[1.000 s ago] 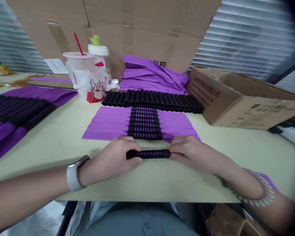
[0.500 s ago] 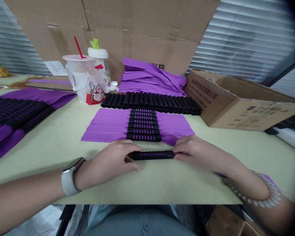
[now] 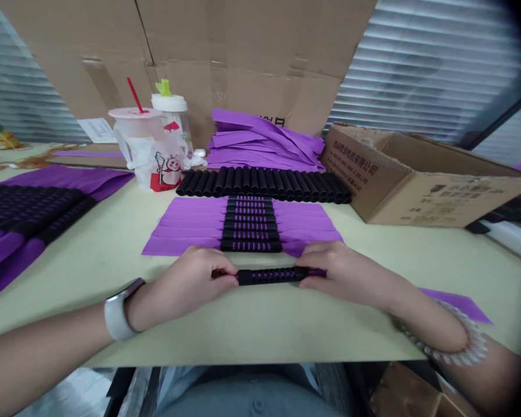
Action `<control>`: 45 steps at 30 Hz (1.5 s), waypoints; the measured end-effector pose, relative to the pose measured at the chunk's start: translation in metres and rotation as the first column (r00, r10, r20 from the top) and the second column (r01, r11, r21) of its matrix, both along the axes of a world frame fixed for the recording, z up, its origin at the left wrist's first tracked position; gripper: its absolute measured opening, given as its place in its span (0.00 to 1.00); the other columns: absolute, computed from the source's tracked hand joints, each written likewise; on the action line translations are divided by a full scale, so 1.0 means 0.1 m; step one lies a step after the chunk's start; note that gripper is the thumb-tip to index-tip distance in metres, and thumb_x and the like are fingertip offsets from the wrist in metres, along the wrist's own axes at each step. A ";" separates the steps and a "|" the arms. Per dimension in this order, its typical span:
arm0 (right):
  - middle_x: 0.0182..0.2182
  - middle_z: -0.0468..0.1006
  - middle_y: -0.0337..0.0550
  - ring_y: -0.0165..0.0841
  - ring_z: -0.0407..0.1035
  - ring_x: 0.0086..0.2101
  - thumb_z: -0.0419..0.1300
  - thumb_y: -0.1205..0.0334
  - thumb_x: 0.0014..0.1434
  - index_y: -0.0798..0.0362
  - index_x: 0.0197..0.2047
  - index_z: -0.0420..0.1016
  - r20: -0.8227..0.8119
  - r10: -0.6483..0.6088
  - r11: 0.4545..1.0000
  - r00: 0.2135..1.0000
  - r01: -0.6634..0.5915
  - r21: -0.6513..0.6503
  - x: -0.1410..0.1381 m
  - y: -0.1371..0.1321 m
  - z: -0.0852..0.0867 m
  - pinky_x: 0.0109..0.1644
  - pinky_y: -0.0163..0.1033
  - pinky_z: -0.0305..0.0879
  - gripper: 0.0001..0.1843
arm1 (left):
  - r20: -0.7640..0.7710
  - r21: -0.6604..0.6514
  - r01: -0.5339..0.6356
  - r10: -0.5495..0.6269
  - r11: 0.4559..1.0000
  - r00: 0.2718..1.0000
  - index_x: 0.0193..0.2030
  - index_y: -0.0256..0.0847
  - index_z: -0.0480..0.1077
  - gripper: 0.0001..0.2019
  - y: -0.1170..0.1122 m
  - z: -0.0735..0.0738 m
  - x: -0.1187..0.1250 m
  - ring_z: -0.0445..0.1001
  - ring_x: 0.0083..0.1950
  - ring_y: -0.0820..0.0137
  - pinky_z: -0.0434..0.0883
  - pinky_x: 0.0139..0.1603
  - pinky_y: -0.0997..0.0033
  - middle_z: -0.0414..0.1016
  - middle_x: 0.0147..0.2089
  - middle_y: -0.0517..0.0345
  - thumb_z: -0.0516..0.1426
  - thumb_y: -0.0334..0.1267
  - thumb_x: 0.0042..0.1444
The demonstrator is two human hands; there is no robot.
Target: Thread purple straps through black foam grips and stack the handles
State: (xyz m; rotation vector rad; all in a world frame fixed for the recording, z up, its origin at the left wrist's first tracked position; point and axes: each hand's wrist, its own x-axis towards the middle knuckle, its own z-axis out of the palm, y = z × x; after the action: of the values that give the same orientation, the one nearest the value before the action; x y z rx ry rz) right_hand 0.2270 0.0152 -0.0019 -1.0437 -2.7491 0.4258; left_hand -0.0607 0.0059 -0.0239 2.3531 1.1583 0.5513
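Note:
A black slotted tube [image 3: 271,276] lies level between my hands, just above the table's near part, with purple showing through its slots. My left hand [image 3: 195,275] is closed in a pinch at the tube's left end, where a trace of purple strap shows at the fingertips. My right hand [image 3: 336,267] is closed around the tube's right end and the purple strap [image 3: 316,272] coming out of it. The strap's tail [image 3: 458,304] reappears beyond my right wrist. Just behind lies a row of black tubes with purple straps through them [image 3: 250,234].
Bare black tubes [image 3: 260,184] stand in a row before a pile of purple straps [image 3: 260,142]. Finished-looking strapped tubes [image 3: 30,211] lie left. A drink cup [image 3: 145,150] and a bottle [image 3: 171,107] stand behind. An open cardboard box [image 3: 434,200] is at right.
My left fingers have closed from an open shape into a pinch at the tube's left end. My right hand has shifted slightly left onto the tube's end.

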 end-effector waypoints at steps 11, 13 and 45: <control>0.30 0.74 0.43 0.35 0.69 0.33 0.61 0.69 0.60 0.57 0.40 0.77 -0.234 0.059 0.981 0.970 -0.012 0.196 -0.01 0.00 0.03 0.36 0.40 0.64 0.05 | 0.107 0.210 0.085 -0.109 0.974 0.988 0.33 0.40 0.70 0.06 0.12 0.13 -0.09 0.72 0.32 0.76 0.65 0.32 0.76 0.74 0.33 0.62 0.53 0.29 0.59; 0.31 0.75 0.44 0.36 0.69 0.34 0.60 0.68 0.61 0.57 0.41 0.76 -0.243 0.064 0.977 0.968 -0.011 0.213 -0.01 -0.01 0.03 0.37 0.40 0.65 0.05 | 0.093 0.241 0.105 -0.131 0.965 0.987 0.33 0.40 0.69 0.06 0.14 0.15 -0.11 0.71 0.32 0.75 0.65 0.32 0.76 0.73 0.32 0.62 0.53 0.29 0.60; 0.32 0.77 0.46 0.37 0.71 0.35 0.61 0.57 0.63 0.52 0.43 0.77 -0.387 0.042 0.837 0.921 0.180 0.517 0.42 0.32 0.27 0.37 0.42 0.70 0.09 | -0.113 0.845 0.076 0.039 0.530 0.993 0.37 0.43 0.56 0.06 0.75 0.37 -0.71 0.71 0.41 0.62 0.70 0.42 0.58 0.69 0.37 0.52 0.49 0.28 0.54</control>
State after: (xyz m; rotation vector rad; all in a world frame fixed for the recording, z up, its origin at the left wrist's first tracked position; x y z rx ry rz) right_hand 0.2694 0.0476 0.0252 -0.7982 -2.2536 -0.1598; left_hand -0.1316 0.0810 0.0132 3.2543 1.0229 1.2144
